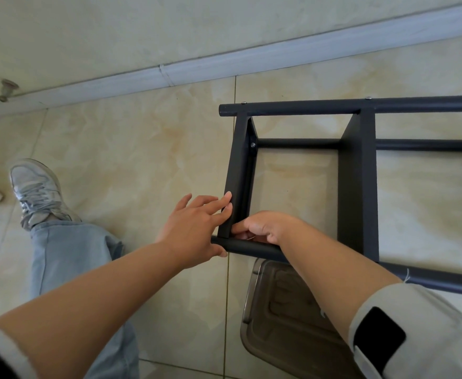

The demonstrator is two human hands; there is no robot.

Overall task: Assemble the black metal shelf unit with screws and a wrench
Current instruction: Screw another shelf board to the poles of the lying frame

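Fingers [225, 203] of left hand [194, 228] straight, slightly spread, tips pressing the end shelf panel [238, 176] of the black metal shelf unit [358, 187] — thumb under the near tube [251, 248]. Right hand [265, 227] curled at the panel-tube corner, pinching something small; cannot tell what. Unit lies on its side on the tile floor [142, 149], near the baseboard [169, 73]. Metal tray [284, 318] below it — grey sneaker [35, 190] at far left.
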